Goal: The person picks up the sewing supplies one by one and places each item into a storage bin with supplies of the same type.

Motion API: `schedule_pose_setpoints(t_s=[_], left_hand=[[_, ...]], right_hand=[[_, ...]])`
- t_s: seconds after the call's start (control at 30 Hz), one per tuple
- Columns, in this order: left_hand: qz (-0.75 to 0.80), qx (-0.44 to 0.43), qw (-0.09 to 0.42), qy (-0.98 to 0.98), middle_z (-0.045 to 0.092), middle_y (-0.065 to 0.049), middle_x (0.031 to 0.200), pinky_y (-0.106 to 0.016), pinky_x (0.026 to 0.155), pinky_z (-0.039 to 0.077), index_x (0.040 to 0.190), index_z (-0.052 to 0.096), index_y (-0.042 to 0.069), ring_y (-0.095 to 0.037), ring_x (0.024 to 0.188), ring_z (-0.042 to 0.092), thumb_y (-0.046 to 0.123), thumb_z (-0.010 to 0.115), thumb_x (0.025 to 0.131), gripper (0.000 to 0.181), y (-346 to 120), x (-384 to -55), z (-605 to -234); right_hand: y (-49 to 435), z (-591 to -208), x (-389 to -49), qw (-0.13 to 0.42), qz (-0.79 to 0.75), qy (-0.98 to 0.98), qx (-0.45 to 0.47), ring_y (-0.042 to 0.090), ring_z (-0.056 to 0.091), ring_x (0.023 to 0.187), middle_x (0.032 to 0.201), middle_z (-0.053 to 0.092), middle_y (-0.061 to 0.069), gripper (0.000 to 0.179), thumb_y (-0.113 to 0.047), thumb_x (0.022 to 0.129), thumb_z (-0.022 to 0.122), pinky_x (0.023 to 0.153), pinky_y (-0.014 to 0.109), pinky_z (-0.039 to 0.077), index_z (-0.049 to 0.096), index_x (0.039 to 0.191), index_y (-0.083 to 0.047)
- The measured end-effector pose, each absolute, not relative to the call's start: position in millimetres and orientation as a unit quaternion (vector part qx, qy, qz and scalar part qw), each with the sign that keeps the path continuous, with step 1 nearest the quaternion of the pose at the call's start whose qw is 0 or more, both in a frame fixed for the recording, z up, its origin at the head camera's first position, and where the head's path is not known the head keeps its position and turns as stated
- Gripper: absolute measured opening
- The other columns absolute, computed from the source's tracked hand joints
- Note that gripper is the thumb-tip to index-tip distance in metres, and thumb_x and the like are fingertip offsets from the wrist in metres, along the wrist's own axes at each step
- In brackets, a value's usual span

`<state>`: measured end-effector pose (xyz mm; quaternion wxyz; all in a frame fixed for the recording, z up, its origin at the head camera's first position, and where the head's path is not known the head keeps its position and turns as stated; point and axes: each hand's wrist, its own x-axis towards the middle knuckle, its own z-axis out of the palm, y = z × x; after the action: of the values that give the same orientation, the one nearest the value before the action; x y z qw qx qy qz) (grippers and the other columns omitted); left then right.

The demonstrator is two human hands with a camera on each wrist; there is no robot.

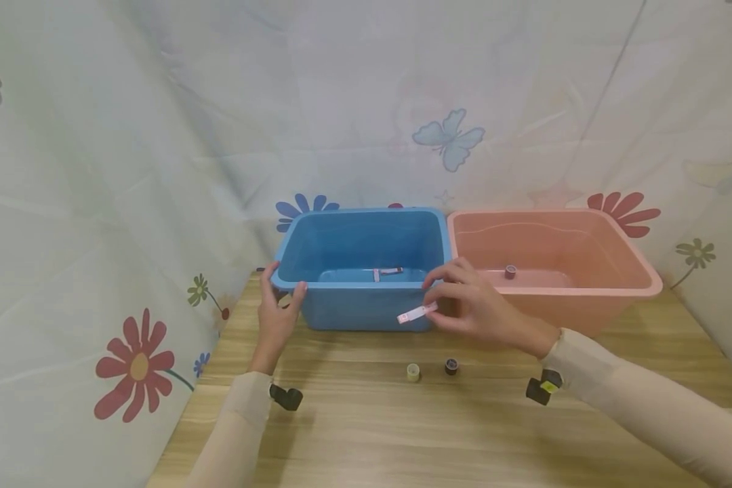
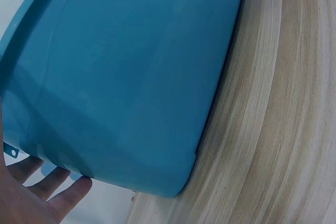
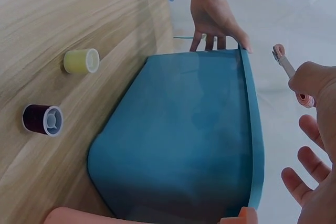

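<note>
My left hand (image 1: 277, 322) holds the front left corner of a blue plastic bin (image 1: 360, 308), thumb at the rim and fingers round the outer side. In front of the bin's right end, my right hand (image 1: 472, 305) pinches a small flat-rolled tape (image 1: 416, 313), white with pinkish looped ends. The right wrist view shows the tape's coiled ends past the thumb, with the other fingers (image 3: 314, 163) spread apart. On the blue bin's floor lies a small white and dark red strip (image 1: 389, 272).
A pink bin (image 1: 552, 292) adjoins the blue one on the right, with a dark thread spool (image 1: 510, 272) inside. On the wooden table (image 1: 366, 434) in front stand a pale yellow spool (image 1: 413, 372) and a dark spool (image 1: 451, 367). A printed curtain (image 1: 354, 102) hangs behind.
</note>
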<state>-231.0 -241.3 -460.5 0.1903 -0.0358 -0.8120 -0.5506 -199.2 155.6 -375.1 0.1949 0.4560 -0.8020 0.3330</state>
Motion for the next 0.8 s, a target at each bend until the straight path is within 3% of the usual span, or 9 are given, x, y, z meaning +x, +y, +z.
schedule_pose_setpoints(t_s=[0.47,0.8], left_hand=[[-0.547,-0.030,0.190,-0.815,0.040,-0.013,0.159,-0.060,0.102,0.046,0.160,0.024,0.028,-0.038,0.134,0.051,0.047,0.066,0.099,0.076,-241.3,-231.1,-458.2],[-0.553,-0.021,0.176,-0.814,0.040,-0.012,0.159,-0.060,0.102,0.046,0.159,0.024,0.035,-0.037,0.135,0.050,0.048,0.065,0.099,0.074,-240.2,-229.1,-457.5]], right_hand=[[154.9,-360.5,-205.8,0.202,0.336,-0.797,0.460,0.022,0.050,0.116,0.119,0.065,0.003,0.018,-0.013,0.084,0.081,0.092,0.042,0.048,0.074,0.100,-0.019],[154.4,-358.9,-215.8,0.210,0.333,-0.791,0.469,0.026,0.050,0.114,0.118,0.064,0.006,0.019,-0.010,0.083,0.082,0.087,0.044,0.047,0.074,0.098,-0.017]])
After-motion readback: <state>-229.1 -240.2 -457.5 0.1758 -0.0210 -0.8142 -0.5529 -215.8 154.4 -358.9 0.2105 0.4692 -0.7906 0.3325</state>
